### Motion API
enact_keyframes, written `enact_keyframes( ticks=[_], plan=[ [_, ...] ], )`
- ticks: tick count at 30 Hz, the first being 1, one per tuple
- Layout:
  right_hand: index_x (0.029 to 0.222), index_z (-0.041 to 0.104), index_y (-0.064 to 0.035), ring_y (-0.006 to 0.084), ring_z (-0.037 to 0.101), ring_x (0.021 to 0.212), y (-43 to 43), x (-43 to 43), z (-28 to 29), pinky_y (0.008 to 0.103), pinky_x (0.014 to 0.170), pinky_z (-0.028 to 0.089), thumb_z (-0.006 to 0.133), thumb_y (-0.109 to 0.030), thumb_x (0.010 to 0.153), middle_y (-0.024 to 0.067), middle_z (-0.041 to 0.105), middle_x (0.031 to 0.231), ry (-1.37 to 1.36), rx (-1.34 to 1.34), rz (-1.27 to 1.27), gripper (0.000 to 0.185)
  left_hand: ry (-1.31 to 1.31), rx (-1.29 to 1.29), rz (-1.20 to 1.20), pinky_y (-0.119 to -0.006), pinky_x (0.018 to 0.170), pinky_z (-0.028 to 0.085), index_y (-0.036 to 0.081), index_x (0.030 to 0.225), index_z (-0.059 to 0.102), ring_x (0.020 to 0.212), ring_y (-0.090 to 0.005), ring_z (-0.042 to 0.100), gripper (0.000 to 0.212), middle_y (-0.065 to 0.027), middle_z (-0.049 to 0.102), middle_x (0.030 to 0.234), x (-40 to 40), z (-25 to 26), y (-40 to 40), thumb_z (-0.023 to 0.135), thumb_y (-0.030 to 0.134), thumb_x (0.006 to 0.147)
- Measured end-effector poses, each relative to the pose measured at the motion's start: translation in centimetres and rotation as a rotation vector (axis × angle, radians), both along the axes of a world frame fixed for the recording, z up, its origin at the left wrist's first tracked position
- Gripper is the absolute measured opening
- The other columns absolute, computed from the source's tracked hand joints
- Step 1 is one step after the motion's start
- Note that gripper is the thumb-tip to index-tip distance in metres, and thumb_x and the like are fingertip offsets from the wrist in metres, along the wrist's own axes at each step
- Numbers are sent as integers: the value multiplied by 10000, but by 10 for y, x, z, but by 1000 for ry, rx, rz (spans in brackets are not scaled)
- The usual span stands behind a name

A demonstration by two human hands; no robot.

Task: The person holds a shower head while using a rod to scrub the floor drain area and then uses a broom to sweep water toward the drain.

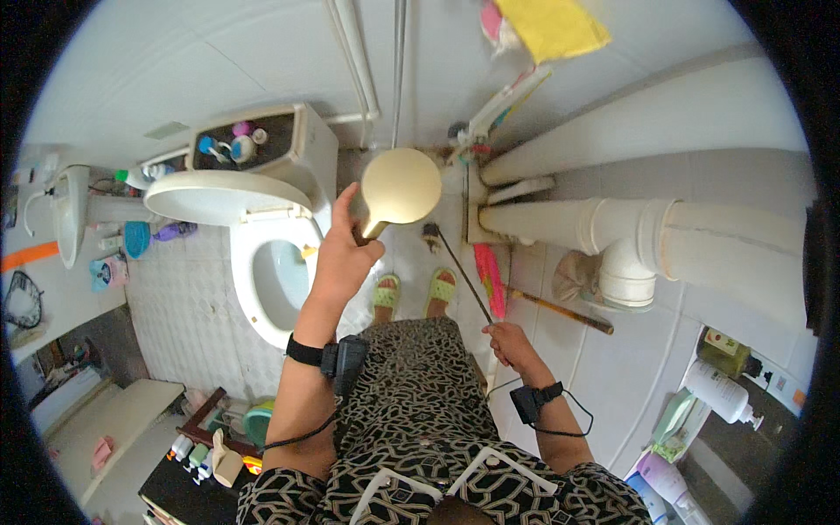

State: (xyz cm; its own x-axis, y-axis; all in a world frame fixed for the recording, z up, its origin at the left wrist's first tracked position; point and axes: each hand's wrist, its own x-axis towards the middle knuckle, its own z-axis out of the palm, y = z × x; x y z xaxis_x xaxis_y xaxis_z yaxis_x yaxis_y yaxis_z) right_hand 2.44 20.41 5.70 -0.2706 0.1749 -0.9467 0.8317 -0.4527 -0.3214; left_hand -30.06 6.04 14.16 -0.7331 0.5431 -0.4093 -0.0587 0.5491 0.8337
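My left hand (344,256) grips the short handle of a gold-coloured round-headed utensil (401,186). I cannot tell if it is a dipper or a hand shower head. It is held up in front of me, right of the toilet bowl. My right hand (514,346) is closed around a long thin dark rod (464,274), which slants away from me. Its dark bristly tip (430,230) is low near the floor, beyond my feet, beside a dark patch. Left of my left arm stands the white toilet (243,282), seat down and lid (223,197) raised.
Bottles stand on the toilet tank (315,151). Thick white pipes (630,230) run along the right wall, with a bright pink item (489,279) and a wooden stick (564,312) below them. Pump bottles (718,390) sit at right. A washbasin (71,213) is far left.
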Motion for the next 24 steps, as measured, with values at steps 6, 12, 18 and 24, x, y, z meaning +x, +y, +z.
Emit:
enact_keyframes(
  ticks=[6, 12, 18, 24],
  plan=[
    [1000, 569, 12, 80, 349, 370, 8, -10, 37, 253, 327, 255, 488, -235, 918, -10, 438, 572, 45, 12, 14, 273, 117, 74, -49, -357, 752, 456, 100, 1375, 288, 824, -320, 585, 785, -171, 587, 891, -28, 74, 24, 608, 69, 659],
    [925, 563, -24, 72, 360, 384, 14, -10, 66, 248, 328, 259, 493, -233, 917, -17, 436, 561, 94, 63, 60, 220, 283, 158, -79, -353, 764, 448, 82, 1352, 336, 820, -319, 581, 787, -158, 579, 860, -62, 121, 53, 625, 94, 620],
    [864, 553, -52, 83, 364, 384, 14, -1, 81, 248, 332, 267, 488, -231, 914, -13, 438, 559, 115, 95, 38, 198, 284, 289, -102, -282, 730, 448, 63, 1387, 260, 744, -193, 569, 865, -126, 605, 797, -90, 144, 86, 608, 13, 597],
    [824, 533, -54, 94, 366, 384, 15, 5, 87, 254, 336, 269, 503, -229, 904, -3, 438, 553, 84, 155, 65, 194, 232, 436, -122, -296, 746, 445, 11, 1348, 283, 743, -229, 586, 856, -114, 609, 753, -114, 167, 109, 622, 18, 562]
  ],
)
